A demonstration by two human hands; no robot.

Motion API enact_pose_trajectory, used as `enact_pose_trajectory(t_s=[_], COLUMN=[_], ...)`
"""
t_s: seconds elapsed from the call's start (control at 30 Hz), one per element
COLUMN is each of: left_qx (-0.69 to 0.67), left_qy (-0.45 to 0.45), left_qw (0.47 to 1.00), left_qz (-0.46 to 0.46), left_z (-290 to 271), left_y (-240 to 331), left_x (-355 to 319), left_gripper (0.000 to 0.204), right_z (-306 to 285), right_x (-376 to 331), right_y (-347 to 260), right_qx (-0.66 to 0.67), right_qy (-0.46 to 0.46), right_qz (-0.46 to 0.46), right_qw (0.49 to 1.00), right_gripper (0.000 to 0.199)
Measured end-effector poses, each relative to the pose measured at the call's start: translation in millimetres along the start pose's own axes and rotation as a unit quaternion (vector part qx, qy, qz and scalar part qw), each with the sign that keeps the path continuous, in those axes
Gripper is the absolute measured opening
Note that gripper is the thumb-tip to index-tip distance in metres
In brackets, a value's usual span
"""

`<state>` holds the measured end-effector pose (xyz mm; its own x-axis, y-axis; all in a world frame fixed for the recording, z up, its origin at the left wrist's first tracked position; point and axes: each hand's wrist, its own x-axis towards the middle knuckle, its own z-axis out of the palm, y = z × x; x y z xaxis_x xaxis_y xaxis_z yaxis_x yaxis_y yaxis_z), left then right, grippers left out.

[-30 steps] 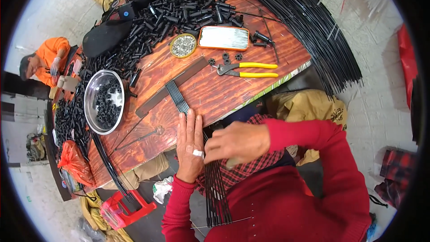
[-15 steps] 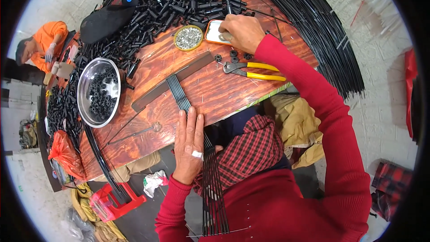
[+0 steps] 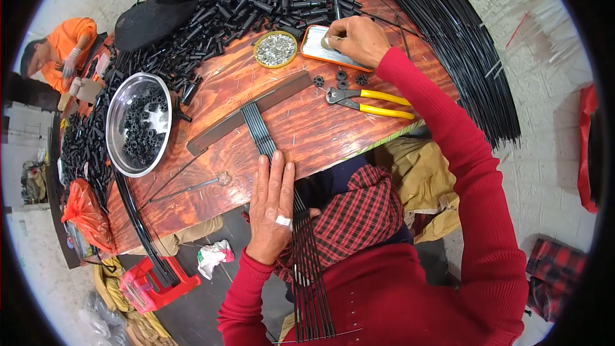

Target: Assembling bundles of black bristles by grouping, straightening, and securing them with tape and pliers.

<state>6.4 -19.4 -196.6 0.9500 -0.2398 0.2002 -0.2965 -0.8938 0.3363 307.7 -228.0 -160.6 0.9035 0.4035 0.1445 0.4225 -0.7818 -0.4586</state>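
Note:
My left hand (image 3: 274,208) lies flat, fingers stretched out, across a row of thin black rods (image 3: 312,269). The rods run from my lap up over the table edge, and their far ends meet a dark metal bar (image 3: 250,113) lying on the table. Past the rods my thumb tip sticks out. At the far side my right hand (image 3: 360,41) is closed in a pinch over a shallow white tray (image 3: 312,43) with an orange rim. A small round greyish piece (image 3: 327,43) shows at its fingertips; its kind is unclear.
Left of the tray stands a round tin of small silvery bits (image 3: 276,49). Yellow-handled pincers (image 3: 371,102) lie near black toothed rings (image 3: 342,79). A steel bowl (image 3: 112,131), heaped black tubes (image 3: 256,0) and long black rods (image 3: 461,45) surround the work. A person in orange (image 3: 64,45) sits far left.
My right hand has shifted slightly over the tray, keeping its pinch, and more of the tray shows. My left hand stays on the rods. The whole view has turned a little.

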Motion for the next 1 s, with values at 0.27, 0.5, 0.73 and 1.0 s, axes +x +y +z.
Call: enact_pose_trajectory(t_s=[0.27, 0.5, 0.73, 1.0], left_qx=[0.007, -0.021, -0.017, -0.038], left_qy=[-0.002, 0.002, 0.006, 0.004], left_qw=[1.000, 1.000, 1.000, 0.999], left_qz=[0.003, -0.013, -0.019, -0.026], left_z=[-1, -7, -8, -9], left_y=[2, 1, -2, 1], left_x=[-1, -5, -4, -2], left_gripper=[0.098, 0.094, 0.086, 0.086], right_z=[-1, 3, 6, -4], right_x=[2, 4, 8, 3], right_y=[7, 23, 22, -15], right_qx=[0.019, 0.037, 0.099, 0.093], right_qy=[0.002, 0.041, 0.046, 0.139], right_qz=[0.013, -0.028, -0.054, -0.135], right_qw=[1.000, 0.998, 0.993, 0.977], right_gripper=[0.030, 0.033, 0.024, 0.015])
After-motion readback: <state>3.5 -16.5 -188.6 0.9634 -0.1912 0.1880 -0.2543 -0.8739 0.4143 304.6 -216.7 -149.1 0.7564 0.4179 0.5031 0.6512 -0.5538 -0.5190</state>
